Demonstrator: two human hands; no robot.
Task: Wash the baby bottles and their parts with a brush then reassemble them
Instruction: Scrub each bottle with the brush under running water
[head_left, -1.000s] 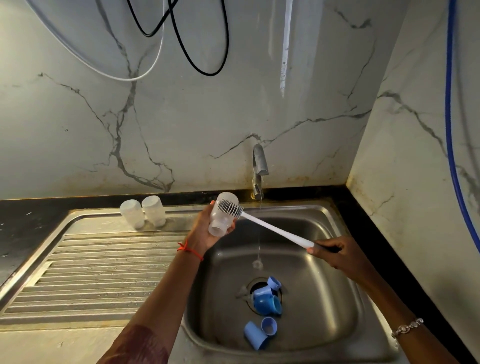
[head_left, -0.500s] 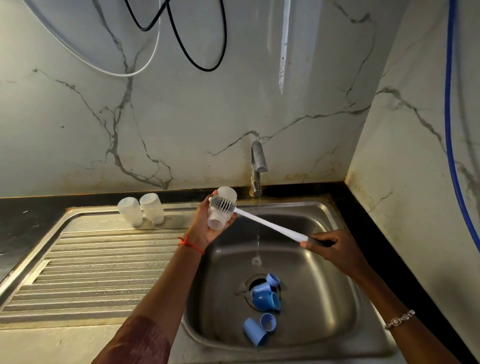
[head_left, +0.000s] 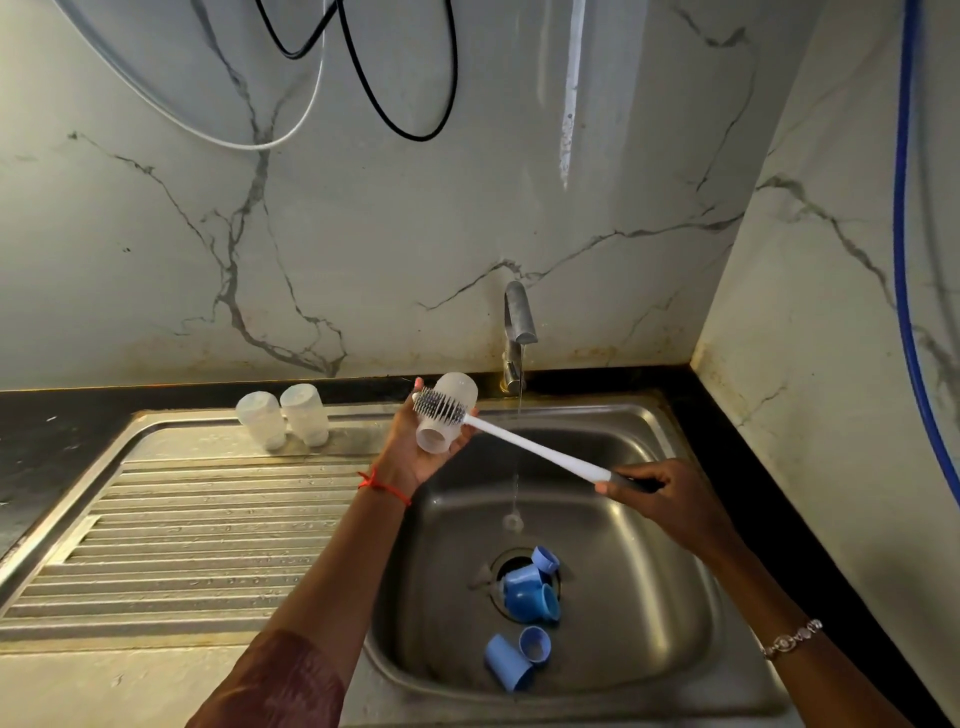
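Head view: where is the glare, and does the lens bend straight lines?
In the head view, a vertical glare streak runs down the marble wall above the tap; the sink rim bows, as with a wide lens; the bottle and brush look sharp.

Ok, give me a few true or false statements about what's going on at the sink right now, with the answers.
1. The left hand holds a clear bottle. True.
2. The bristles of the brush are inside that bottle. False: they lie against its outside.
3. The right hand grips the brush handle. True.
4. The tap is off. False: a thin stream runs from it.
5. On the drainboard stand two more clear bottles. True.
6. The blue parts lie on the drainboard. False: they lie in the sink basin.
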